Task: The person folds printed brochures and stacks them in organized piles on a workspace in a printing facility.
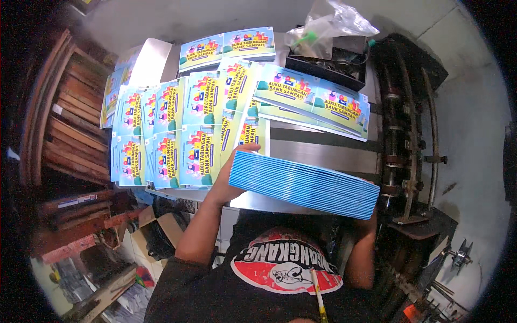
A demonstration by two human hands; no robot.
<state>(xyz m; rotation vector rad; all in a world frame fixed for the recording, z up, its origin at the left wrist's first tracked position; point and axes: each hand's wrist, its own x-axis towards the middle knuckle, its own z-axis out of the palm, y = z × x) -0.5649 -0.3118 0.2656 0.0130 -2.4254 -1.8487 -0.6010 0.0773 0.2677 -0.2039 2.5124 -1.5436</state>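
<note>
A thick stack of booklets point(304, 184) is held up in front of my chest, its many blue-and-white edges facing up. My left hand point(227, 175) is closed around the stack's left end, fingertips showing over the far corner. At the right end my right hand point(368, 225) grips the stack from below and the side; most of its fingers are hidden behind it. Just beyond, rows of printed yellow-and-blue booklet sheets point(200, 142) overlap on the left of the metal table point(307, 156). More piles of the same sheets point(312, 97) lie at the far right.
A black box point(328, 67) with a clear plastic bag point(339, 24) stands at the table's back. A machine with rollers and bars point(401, 134) borders the right side. Wooden racks point(81, 113) stand left, and an open carton point(161, 229) sits below the table's left edge.
</note>
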